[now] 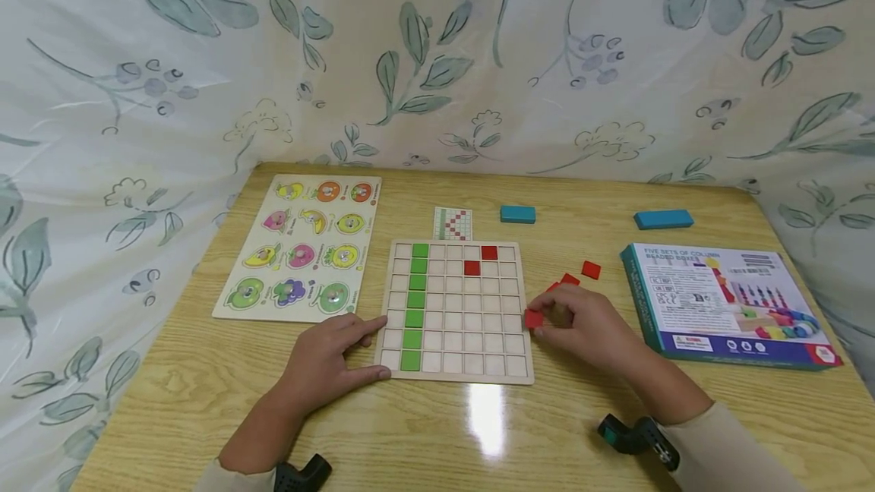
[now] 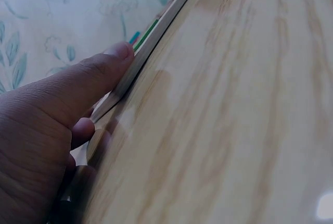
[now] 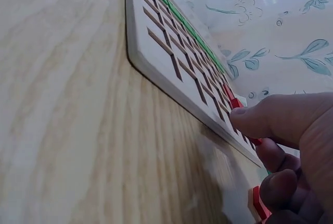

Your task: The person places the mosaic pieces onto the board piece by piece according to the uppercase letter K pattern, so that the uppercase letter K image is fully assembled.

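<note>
The left hand [image 1: 326, 359] rests flat, fingers straight, against the grid board's [image 1: 456, 370] left edge — the right hand [image 1: 588, 325] pinches a red square tile [image 1: 534, 318] at the board's right edge.

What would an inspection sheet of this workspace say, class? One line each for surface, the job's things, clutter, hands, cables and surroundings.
Surface: wooden table, glossy, with a light glare near the front edge.
Job's things: grid board with a full column of green tiles and two red tiles seated; loose red tiles on the table to its right.
Clutter: fruit puzzle board, pattern card, two blue blocks, bead toy box.
Hands: left hand rests against the grid board's left edge; right hand pinches a red tile at the board's right edge.
Cables: nothing seen.
Surroundings: leaf-print cloth hangs around the table.
</note>
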The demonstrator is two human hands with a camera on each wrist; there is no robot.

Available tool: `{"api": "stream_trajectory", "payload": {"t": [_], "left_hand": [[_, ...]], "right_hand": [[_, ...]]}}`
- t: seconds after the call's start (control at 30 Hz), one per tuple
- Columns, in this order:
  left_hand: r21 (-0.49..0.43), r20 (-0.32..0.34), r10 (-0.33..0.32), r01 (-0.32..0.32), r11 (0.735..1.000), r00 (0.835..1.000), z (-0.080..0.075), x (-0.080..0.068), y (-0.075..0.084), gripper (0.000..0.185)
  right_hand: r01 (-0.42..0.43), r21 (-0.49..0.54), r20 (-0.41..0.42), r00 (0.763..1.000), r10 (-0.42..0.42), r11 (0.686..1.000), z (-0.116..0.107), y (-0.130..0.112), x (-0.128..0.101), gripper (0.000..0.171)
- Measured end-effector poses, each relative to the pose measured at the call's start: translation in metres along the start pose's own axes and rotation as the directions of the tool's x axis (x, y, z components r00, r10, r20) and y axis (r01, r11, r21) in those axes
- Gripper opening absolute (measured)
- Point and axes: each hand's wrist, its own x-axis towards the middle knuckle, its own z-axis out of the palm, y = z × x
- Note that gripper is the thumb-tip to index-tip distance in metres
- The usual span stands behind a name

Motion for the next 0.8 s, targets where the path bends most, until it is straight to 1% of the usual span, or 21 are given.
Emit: {"api": "stream_trajectory", "payload": {"t": [0.17,0.37,0.67,0.8], "left_hand": [[0.004,0.003,0.0,0.0,1.0,1.0,0.0,0.001,0.001,0.075],[0.004,0.004,-0.004,0.004,1.0,1.0,0.0,0.001,0.001,0.075],[0.01,0.018,-0.017,0.017,1.0,1.0,-0.001,0.001,0.0,0.074],[0.008,0.019,-0.019,0.018,1.0,1.0,0.0,0.001,0.0,0.075]], "right_hand": [[0.002,0.011,0.004,1.0,-0.002,1.0,0.003,-0.003,0.007,0.03],[-0.016,0.039,0.025,1.0,0.015,0.999,0.007,-0.009,0.02,0.03],[-0.004,0.04,0.036,0.999,0.002,0.999,0.017,-0.019,0.042,0.03],[0.002,0.061,0.038,0.999,-0.005,0.998,0.021,-0.025,0.051,0.028]]}}
